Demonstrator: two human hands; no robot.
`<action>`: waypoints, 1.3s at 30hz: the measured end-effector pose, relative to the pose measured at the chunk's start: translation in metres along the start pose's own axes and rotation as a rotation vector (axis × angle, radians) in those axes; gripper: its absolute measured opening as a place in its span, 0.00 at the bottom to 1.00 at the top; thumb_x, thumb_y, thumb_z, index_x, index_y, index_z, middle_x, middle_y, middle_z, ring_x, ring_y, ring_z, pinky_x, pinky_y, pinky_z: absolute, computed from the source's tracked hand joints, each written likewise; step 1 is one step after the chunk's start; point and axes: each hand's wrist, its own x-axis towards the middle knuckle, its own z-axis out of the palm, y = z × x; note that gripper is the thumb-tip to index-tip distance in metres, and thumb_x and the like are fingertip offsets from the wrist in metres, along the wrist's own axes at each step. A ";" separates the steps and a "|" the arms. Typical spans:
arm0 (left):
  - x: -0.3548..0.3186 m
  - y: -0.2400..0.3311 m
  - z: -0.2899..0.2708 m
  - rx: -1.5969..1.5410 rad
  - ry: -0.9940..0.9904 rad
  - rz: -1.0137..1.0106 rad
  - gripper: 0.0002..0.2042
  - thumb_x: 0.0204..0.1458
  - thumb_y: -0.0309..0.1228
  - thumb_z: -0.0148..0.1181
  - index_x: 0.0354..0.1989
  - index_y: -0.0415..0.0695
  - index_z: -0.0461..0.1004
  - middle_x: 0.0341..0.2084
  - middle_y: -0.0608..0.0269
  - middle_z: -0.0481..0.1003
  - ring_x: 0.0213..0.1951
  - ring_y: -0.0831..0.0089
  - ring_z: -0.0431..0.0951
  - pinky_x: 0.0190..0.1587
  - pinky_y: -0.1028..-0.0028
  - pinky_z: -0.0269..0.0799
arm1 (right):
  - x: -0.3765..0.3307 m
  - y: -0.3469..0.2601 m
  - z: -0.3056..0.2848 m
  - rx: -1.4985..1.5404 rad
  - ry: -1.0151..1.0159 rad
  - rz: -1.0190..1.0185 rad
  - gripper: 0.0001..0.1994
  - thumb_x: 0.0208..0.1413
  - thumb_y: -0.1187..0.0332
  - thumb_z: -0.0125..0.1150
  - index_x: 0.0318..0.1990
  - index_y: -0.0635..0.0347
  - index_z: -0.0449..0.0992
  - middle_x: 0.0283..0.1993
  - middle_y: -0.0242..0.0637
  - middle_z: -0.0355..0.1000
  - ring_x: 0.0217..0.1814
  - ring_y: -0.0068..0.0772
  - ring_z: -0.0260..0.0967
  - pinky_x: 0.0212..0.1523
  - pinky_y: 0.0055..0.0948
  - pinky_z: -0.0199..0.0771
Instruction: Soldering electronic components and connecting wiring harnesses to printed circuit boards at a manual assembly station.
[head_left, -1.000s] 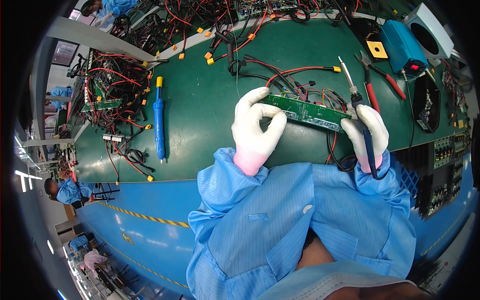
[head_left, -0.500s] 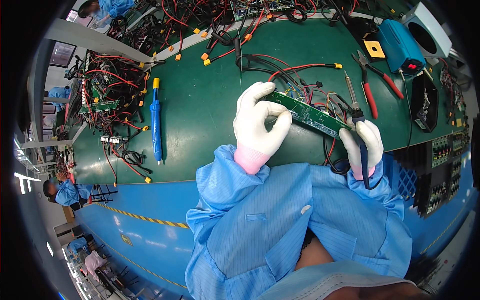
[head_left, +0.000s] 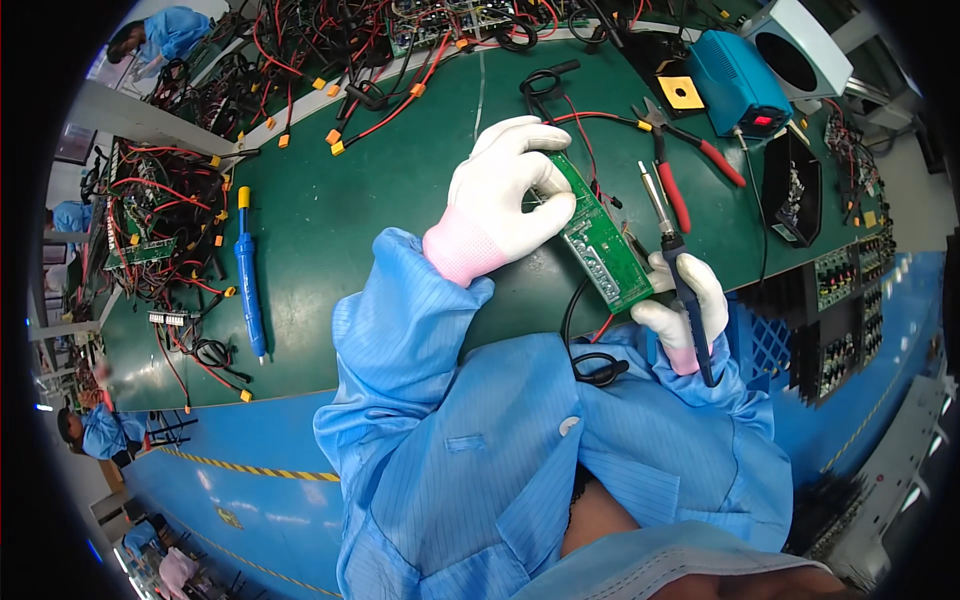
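Between my gloved hands a green circuit board [head_left: 605,250] slants, its upper end away from me and its solder side facing up. My left hand [head_left: 508,195] pinches the upper part of the board, thumb and fingers closed at its edge. At the lower end, my right hand [head_left: 692,305] has its fingertips by the board's corner. The same hand holds a soldering iron [head_left: 684,280], its metal tip pointing up and away from the board. Red and black wires [head_left: 590,135] run from behind the board, where their joints are hidden.
A blue solder sucker [head_left: 248,285] lies to the left, near tangled wired boards [head_left: 150,240]. Red-handled cutters [head_left: 657,125], a yellow sponge [head_left: 681,93], a teal soldering station [head_left: 740,85] and a black tray [head_left: 790,190] stand right. Heaped wires [head_left: 340,60] line the back.
The board has turned steeper, its lower end swinging toward me, and now shows its flat side. Both hands moved with it; the view has shifted.
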 end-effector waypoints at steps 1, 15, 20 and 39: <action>0.000 0.001 0.000 0.004 -0.009 -0.012 0.02 0.38 0.24 0.61 0.19 0.43 0.74 0.49 0.57 0.73 0.56 0.60 0.69 0.56 0.68 0.66 | 0.007 -0.005 -0.004 0.002 -0.047 -0.024 0.27 0.41 0.81 0.69 0.53 0.66 0.69 0.46 0.50 0.73 0.38 0.36 0.74 0.41 0.29 0.76; -0.010 0.004 0.006 -0.008 0.016 -0.033 0.02 0.37 0.24 0.61 0.19 0.43 0.73 0.48 0.58 0.73 0.57 0.59 0.68 0.57 0.66 0.65 | 0.092 -0.042 -0.026 0.064 -0.200 0.459 0.15 0.57 0.72 0.47 0.49 0.73 0.71 0.24 0.43 0.72 0.20 0.28 0.68 0.23 0.19 0.68; -0.012 0.003 0.008 0.012 0.042 -0.032 0.02 0.37 0.24 0.61 0.19 0.43 0.73 0.48 0.59 0.73 0.57 0.59 0.68 0.56 0.66 0.65 | 0.106 -0.049 -0.022 0.007 -0.260 0.437 0.15 0.57 0.70 0.48 0.46 0.73 0.72 0.20 0.40 0.71 0.15 0.24 0.64 0.17 0.16 0.64; -0.014 0.005 0.015 0.077 0.088 -0.058 0.03 0.37 0.25 0.62 0.18 0.44 0.73 0.47 0.61 0.73 0.55 0.61 0.69 0.55 0.67 0.66 | 0.097 -0.063 -0.011 -0.098 -0.271 0.413 0.14 0.55 0.73 0.49 0.45 0.72 0.74 0.23 0.40 0.72 0.18 0.26 0.69 0.20 0.17 0.68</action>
